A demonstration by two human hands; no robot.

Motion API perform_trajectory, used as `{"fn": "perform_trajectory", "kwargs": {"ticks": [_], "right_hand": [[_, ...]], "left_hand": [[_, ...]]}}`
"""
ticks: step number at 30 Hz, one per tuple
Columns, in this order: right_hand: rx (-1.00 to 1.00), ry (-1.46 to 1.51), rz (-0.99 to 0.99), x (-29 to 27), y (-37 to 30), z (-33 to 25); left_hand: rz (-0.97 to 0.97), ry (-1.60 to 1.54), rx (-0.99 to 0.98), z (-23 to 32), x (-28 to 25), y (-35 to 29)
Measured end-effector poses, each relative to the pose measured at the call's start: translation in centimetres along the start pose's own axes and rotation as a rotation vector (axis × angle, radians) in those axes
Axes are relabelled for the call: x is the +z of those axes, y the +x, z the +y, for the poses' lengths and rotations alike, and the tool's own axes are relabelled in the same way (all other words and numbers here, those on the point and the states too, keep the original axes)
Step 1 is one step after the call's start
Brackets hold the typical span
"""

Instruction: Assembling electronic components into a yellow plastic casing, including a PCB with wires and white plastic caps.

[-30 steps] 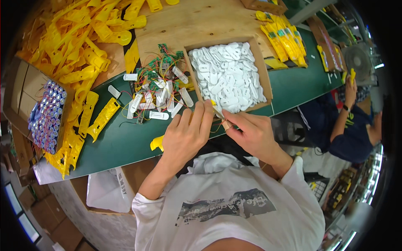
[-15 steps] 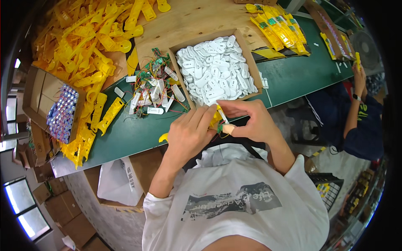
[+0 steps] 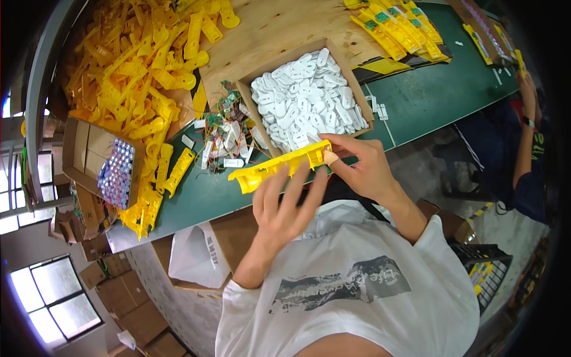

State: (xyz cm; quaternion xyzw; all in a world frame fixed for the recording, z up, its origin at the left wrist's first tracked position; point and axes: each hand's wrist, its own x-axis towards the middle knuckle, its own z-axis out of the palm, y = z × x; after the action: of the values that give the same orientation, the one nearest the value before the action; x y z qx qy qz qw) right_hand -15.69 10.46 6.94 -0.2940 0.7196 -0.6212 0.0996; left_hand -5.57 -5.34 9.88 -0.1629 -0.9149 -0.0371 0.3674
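Observation:
A long yellow plastic housing point(image 3: 253, 177) is held up over the table's front edge, its inner ribs showing. My right hand point(image 3: 366, 169) pinches its right end between thumb and fingers. A pale cover sits on that thumb's tip. My left hand point(image 3: 284, 208), slightly blurred, is in front of the housing with its fingers apart. Whether those fingertips touch the housing I cannot tell. A bit of green shows under the housing near my right thumb, mostly hidden. Just beyond the housing stands a cardboard box point(image 3: 364, 124) of white plastic pieces point(image 3: 306, 98).
Wired circuit boards and white parts point(image 3: 229, 140) lie left of the box. Beyond them rises a heap of yellow housings point(image 3: 143, 65), near a carton of cylindrical batteries point(image 3: 116, 172). Housings with green boards point(image 3: 395, 30) lie at the back right. A co-worker's arm point(image 3: 526, 131) is at far right.
My left hand has come away from its closed hold and spread its fingers, moving down. The housing, mostly hidden by my hands before, now shows along its length. The whole view has shifted slightly.

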Motion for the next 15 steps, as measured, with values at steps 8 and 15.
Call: {"fn": "perform_trajectory", "kwargs": {"ticks": [8, 15], "right_hand": [[0.139, 0.311, 0.081, 1.0, -1.6, 0.0], [0.140, 0.376, -0.130, 2.7, -2.3, -0.1]], "left_hand": [[0.202, -0.841, -1.073, 3.5, 1.9, -8.5], [0.118, -1.274, -1.080, 0.9, -0.5, -3.3]]}}
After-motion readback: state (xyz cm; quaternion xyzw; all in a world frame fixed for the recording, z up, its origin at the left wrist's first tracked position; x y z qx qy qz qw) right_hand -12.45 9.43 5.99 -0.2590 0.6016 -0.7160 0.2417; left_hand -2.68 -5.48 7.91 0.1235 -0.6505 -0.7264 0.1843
